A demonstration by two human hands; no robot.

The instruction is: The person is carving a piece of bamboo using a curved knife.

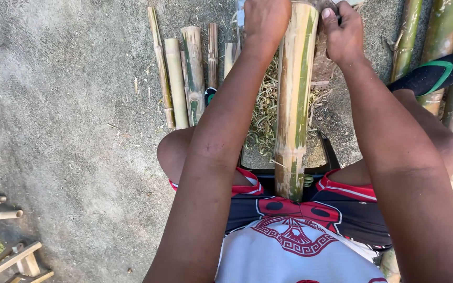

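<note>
Both hands are clenched at the far end of the bamboo pole (294, 99): left hand (264, 21) around a tool handle just beside it, right hand (344, 34) likewise. The pole's long axis is run from the lap straight away over the stool edge (331, 152), shavings (263, 112) beneath; split bamboo pieces (184, 73) are laid on the concrete ground (64, 105) to the left.

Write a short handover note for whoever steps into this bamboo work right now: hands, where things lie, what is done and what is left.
Left hand and right hand: both at the far end of the thick bamboo pole, on either side; the grip and any tool are hidden.
Pole: leans between the knees, near end at the black stool.
Done: shavings piled under it; cut bamboo pieces laid on the concrete to the left.
Left: green skin streaks remain on the pole; long poles wait on the right.
</note>
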